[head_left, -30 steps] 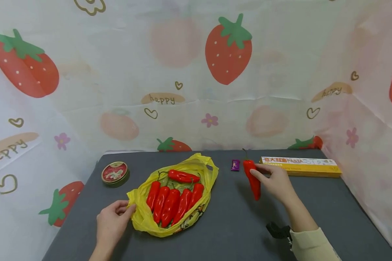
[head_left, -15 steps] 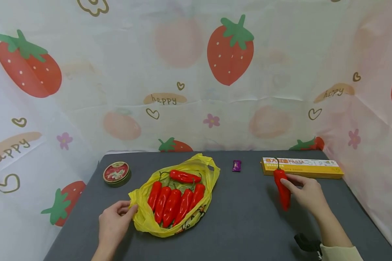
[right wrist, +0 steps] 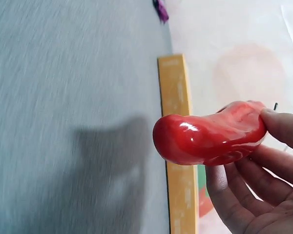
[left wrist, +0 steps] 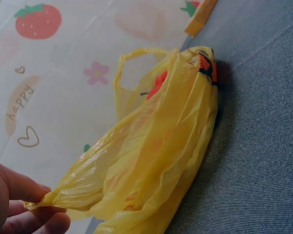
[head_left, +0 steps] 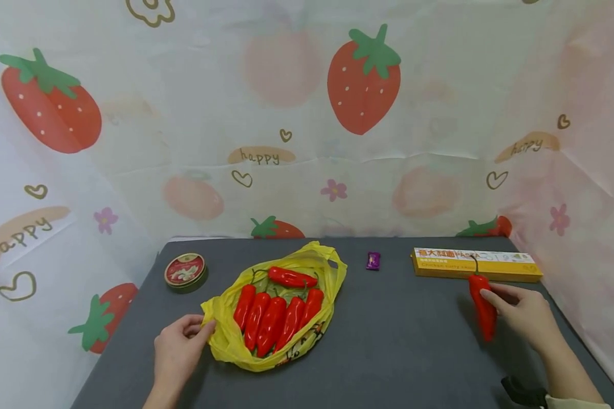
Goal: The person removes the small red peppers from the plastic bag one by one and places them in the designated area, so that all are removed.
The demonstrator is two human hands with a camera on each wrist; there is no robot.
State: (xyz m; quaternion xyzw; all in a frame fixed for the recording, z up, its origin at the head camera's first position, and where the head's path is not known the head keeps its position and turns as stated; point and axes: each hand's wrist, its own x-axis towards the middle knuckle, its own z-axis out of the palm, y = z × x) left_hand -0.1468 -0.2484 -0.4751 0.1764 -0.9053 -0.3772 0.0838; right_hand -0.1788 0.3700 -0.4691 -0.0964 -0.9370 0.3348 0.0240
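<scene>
A glossy red chili pepper with a thin dark stem hangs from my right hand, pinched between thumb and fingers above the table's right side. Its shadow falls apart from it on the cloth, as the right wrist view also shows below the pepper. My left hand pinches the left edge of a yellow plastic bag. In the left wrist view the bag's rim is drawn out between thumb and fingertips. Inside the open bag lie several red peppers, one crosswise at the back.
A yellow pasta box lies along the back right, just behind the held pepper. A small purple wrapped candy is between bag and box. At the back left stands a round tin. A printed curtain borders the dark table.
My right hand has carried the pepper rightward and a little nearer, from beside the candy to in front of the pasta box. The left hand keeps holding the bag's edge.
</scene>
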